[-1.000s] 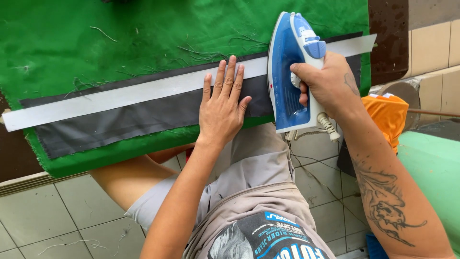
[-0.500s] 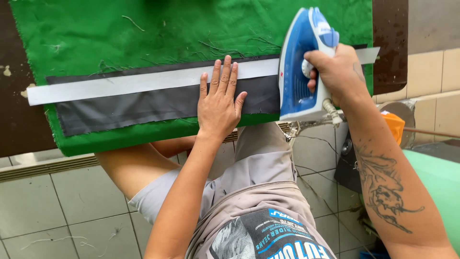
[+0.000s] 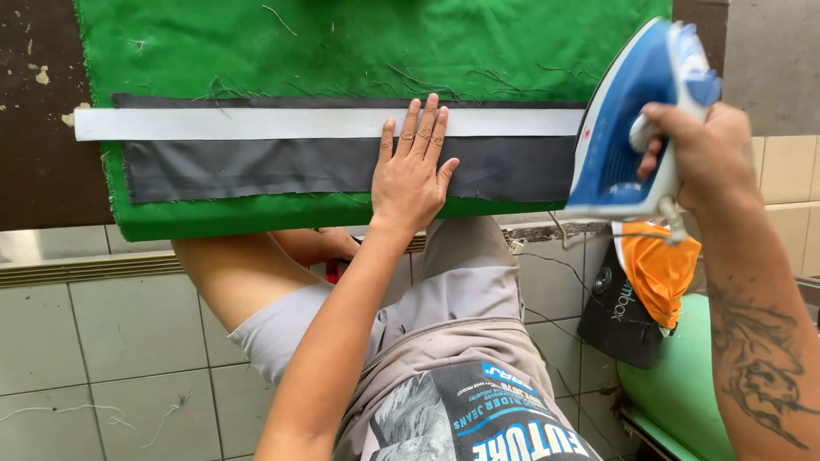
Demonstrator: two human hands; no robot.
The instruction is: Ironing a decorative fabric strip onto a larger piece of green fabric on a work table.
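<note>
A dark grey fabric strip [image 3: 282, 166] lies across a green cloth pad [image 3: 359, 43] on a dark table. A white strip [image 3: 231, 123] runs along the grey fabric's upper edge. My left hand [image 3: 414, 166] presses flat on both strips, fingers together and pointing away from me. My right hand [image 3: 700, 154] grips the handle of a blue and white clothes iron [image 3: 628, 128], tilted and held at the right end of the strips, over the table's edge.
The dark table top [image 3: 38, 111] shows at the left of the pad. Below are my legs in grey shorts, a tiled floor [image 3: 102, 341], an orange cloth [image 3: 662, 269] over a black box, and a green object [image 3: 683, 384] at lower right.
The iron has moved right along the strips and lifted off toward the table's edge. My left hand stays pressed on the fabric. The view has shifted left.
</note>
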